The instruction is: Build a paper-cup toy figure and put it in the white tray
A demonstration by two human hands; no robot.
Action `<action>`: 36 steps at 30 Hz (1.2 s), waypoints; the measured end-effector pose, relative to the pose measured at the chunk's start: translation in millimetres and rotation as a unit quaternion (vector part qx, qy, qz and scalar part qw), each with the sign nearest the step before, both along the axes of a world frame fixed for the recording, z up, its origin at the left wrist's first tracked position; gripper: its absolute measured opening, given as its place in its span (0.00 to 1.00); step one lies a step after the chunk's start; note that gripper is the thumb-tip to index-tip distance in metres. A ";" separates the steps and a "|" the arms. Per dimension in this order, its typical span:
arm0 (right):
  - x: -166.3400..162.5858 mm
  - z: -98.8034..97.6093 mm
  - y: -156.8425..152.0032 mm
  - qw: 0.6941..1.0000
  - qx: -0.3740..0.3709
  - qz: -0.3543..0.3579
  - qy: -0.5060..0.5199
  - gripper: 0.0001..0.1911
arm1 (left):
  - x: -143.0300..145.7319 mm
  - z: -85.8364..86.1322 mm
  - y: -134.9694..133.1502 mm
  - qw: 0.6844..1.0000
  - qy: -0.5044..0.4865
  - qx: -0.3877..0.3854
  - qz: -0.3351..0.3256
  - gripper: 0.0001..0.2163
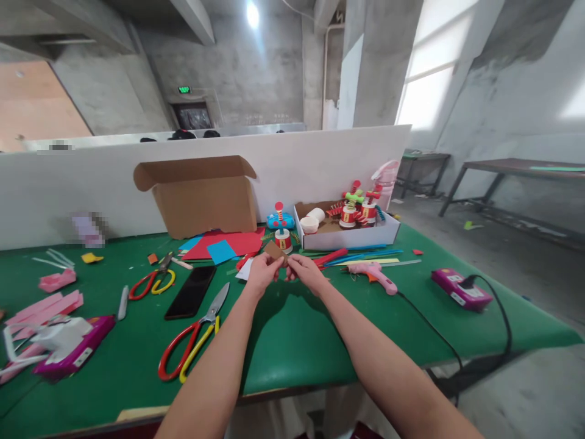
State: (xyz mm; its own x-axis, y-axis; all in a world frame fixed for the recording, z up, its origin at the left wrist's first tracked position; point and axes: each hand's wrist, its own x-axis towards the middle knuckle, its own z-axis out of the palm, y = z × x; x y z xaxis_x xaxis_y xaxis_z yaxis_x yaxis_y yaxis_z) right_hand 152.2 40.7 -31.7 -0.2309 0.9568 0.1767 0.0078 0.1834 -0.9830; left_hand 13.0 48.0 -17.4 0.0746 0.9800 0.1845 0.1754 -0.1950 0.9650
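Both of my arms reach forward over the green table [292,341]. My left hand [261,274] and my right hand [305,272] pinch a small piece of brown card [275,251] between them, each gripping one side, fingers closed on it. The card is held just above the table, in front of a small paper-cup figure [282,231]. Sheets of red and blue paper [219,245] lie just behind my hands.
Red-and-yellow scissors [194,338] and a black phone [191,291] lie left of my arms. A pink glue gun [372,274] with a black cable lies to the right. An open cardboard box [201,195] and a white box of cup figures [347,225] stand at the back.
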 end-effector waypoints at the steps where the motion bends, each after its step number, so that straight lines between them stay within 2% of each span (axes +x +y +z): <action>1: -0.5 -0.5 -0.1 1.000 -0.009 0.007 0.003 0.13 | 0.5 0.0 -0.2 1.000 0.004 0.002 0.008 0.10; 6: -2.3 -2.7 0.9 1.000 -0.010 -0.001 -0.010 0.13 | 3.0 -0.1 -2.3 0.998 0.041 0.020 0.038 0.09; 13: -2.6 -5.2 2.2 0.999 -0.012 -0.026 -0.021 0.12 | 1.1 -2.3 -2.0 0.996 0.088 0.022 0.014 0.06; 18: -2.2 -5.1 1.5 0.996 0.020 -0.066 -0.052 0.11 | 1.5 -4.8 -1.4 0.987 0.114 0.110 -0.007 0.04; 23: -3.8 -7.9 2.9 0.995 -0.024 -0.097 -0.011 0.11 | 11.0 -6.4 -6.3 0.963 0.187 0.193 0.017 0.03; 25: -3.9 -8.0 2.7 0.995 -0.040 -0.090 0.015 0.12 | 13.2 -6.7 -6.1 0.967 0.180 0.178 0.032 0.03; 30: -5.3 -6.5 -0.3 0.998 -0.053 0.000 0.033 0.10 | 6.2 -5.9 -0.3 0.998 0.049 0.025 0.041 0.05; 33: -7.3 -8.0 -1.3 0.998 -0.049 0.030 0.032 0.11 | 0.9 -5.3 1.4 0.999 -0.014 -0.009 0.029 0.07; 36: -8.0 -9.8 -0.7 0.998 -0.057 0.030 0.024 0.11 | -0.4 -4.9 1.0 0.999 -0.036 -0.022 0.005 0.09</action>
